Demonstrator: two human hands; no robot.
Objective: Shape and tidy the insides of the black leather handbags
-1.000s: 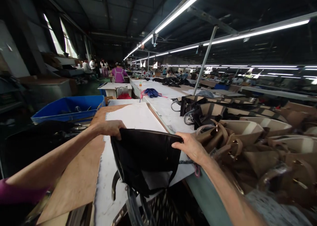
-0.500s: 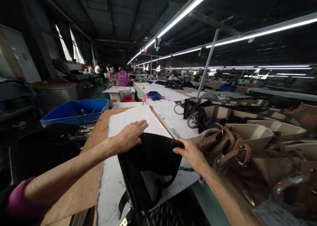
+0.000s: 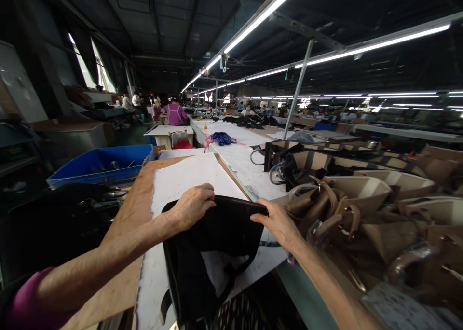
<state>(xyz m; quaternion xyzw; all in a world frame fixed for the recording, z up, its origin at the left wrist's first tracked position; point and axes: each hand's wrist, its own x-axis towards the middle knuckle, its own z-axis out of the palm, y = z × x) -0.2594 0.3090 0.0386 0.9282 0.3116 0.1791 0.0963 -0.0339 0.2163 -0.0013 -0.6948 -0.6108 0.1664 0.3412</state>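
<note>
— What do the person's hands have hold of?

— A black bag, glossy and limp, lying on the white sheet that covers the near end of the bench. The left hand is curled over the bag's top edge at about 11 o'clock of the bag, fingers folded down over the rim. The right hand clamps the same edge at 2 o'clock, thumb on top (the fingers underneath are hidden).

— So the hands are apart?

— Yes, each closed on its own end of the rim, with the bag's opening stretched between them. The lower part of the bag hangs off the bench's near edge, and a dark strap loops across the pale sheet below it.

— What lies around it?

— At 3 o'clock of the bag, just beside the right hand, a heap of tan handbags with brass fittings. Beyond them, at 1 o'clock, darker bags stand open. At 10 o'clock, well apart, a blue plastic crate. Far off at 12 o'clock, a blue cloth bundle on the long white bench, and a person in a purple top beyond it.
</note>
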